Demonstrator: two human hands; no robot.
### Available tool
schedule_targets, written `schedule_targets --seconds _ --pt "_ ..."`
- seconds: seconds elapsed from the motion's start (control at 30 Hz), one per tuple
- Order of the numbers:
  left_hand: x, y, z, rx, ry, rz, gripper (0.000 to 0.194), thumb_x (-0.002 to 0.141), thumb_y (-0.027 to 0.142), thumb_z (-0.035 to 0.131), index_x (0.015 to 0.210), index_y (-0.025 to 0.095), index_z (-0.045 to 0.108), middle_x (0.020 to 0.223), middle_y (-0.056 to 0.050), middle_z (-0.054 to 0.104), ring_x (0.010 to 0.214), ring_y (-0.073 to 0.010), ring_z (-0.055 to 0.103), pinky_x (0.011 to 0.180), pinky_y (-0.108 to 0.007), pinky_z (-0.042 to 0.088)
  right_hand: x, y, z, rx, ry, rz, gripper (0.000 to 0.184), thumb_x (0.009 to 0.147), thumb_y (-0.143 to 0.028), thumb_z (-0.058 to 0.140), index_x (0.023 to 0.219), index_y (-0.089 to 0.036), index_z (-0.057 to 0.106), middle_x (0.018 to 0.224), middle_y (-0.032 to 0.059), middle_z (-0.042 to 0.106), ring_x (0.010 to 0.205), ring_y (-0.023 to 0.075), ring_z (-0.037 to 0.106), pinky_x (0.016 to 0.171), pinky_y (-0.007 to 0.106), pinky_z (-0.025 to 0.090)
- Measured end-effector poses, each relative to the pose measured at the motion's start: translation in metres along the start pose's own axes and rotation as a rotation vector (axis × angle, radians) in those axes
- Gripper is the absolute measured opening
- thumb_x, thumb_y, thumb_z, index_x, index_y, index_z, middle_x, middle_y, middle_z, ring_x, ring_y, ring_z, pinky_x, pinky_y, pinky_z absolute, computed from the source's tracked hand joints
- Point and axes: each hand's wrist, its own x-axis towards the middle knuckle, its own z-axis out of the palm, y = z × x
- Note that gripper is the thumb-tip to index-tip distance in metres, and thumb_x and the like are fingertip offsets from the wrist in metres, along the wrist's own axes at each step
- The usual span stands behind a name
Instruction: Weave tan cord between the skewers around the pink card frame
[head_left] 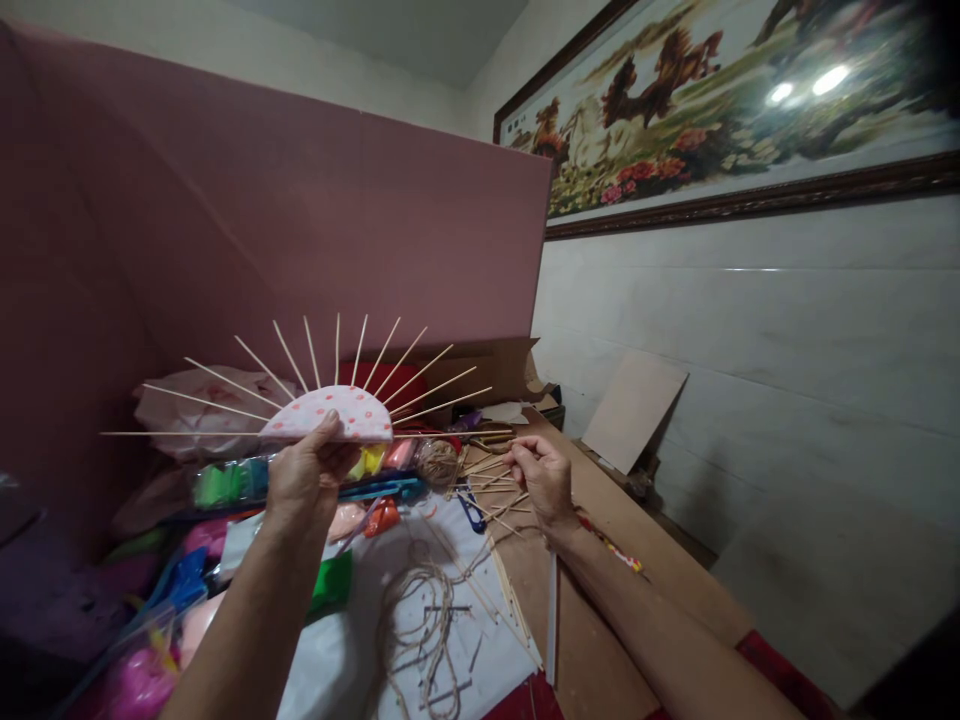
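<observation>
My left hand (315, 470) grips a white half-disc with red dots (352, 405) by its lower straight edge, thumb across the front. Several thin wooden sticks (337, 350) fan out from its curved rim, and one lies level at either side. At the tip of the right-hand level stick (454, 433), my right hand (536, 475) is closed in a pinch. Whether those fingers touch the tip or hold something small cannot be made out. Loose sticks (495, 490) lie scattered on the table behind and below my right hand.
On white paper (337, 650) lies a loose coil of twine (420, 630). Bags of coloured clay (232, 483) crowd the left side, near a ball of twine (437, 462). A blue-handled tool (471, 508) and a metal ruler (553, 620) lie right of the paper.
</observation>
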Motion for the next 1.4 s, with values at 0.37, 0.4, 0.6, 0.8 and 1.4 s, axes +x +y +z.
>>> schedule_targets --seconds 0.37,0.4,0.6,0.8,1.4 --pt "-0.0051 -0.0006 0.0034 0.033 0.013 -0.014 0.005 0.067 0.01 0.061 0.072 0.012 0.059 0.059 -0.002 0.062 0.05 -0.0114 0.059 0.043 -0.021 0.049 0.002 0.0007 -0.0025 -0.137 0.042 -0.106 0.013 0.066 -0.028 0.059 0.066 -0.015 0.058 0.055 -0.0017 0.058 0.04 0.007 0.04 0.037 0.019 0.029" --pt "-0.0047 -0.0008 0.003 0.035 0.013 -0.012 0.005 0.067 0.01 0.061 0.072 0.012 0.059 0.059 -0.002 0.062 0.05 -0.0115 0.059 0.043 -0.021 0.048 0.0021 0.0007 -0.0025 -0.142 0.048 -0.107 0.013 0.066 -0.028 0.058 0.066 -0.016 0.058 0.055 -0.0017 0.058 0.04 0.007 0.041 0.037 0.019 0.029" --pt "-0.0016 -0.003 0.0007 0.061 -0.008 0.012 0.011 0.063 0.014 0.065 0.071 0.012 0.059 0.06 -0.001 0.062 0.049 -0.0111 0.058 0.043 -0.021 0.047 0.0026 -0.0021 -0.0016 -0.152 0.066 -0.094 0.016 0.065 -0.031 0.059 0.065 -0.015 0.057 0.05 -0.0026 0.055 0.039 0.0071 0.039 0.036 0.019 0.028" --pt "-0.003 -0.0043 0.0007 0.046 -0.017 0.042 0.011 0.062 0.012 0.066 0.071 0.012 0.059 0.061 -0.001 0.062 0.052 -0.0119 0.059 0.048 -0.023 0.049 0.0011 -0.0048 -0.0004 -0.137 0.068 -0.06 0.016 0.065 -0.031 0.06 0.063 -0.015 0.057 0.049 -0.0029 0.054 0.038 0.0063 0.036 0.036 0.019 0.026" --pt "-0.0006 -0.0082 0.0023 0.016 -0.015 0.02 0.011 0.064 0.011 0.064 0.073 0.011 0.058 0.062 -0.002 0.062 0.053 -0.0117 0.059 0.049 -0.024 0.051 -0.0011 -0.0044 -0.0009 -0.04 0.02 -0.015 0.018 0.066 -0.031 0.061 0.072 -0.014 0.06 0.053 -0.0014 0.058 0.038 0.0066 0.04 0.035 0.019 0.028"
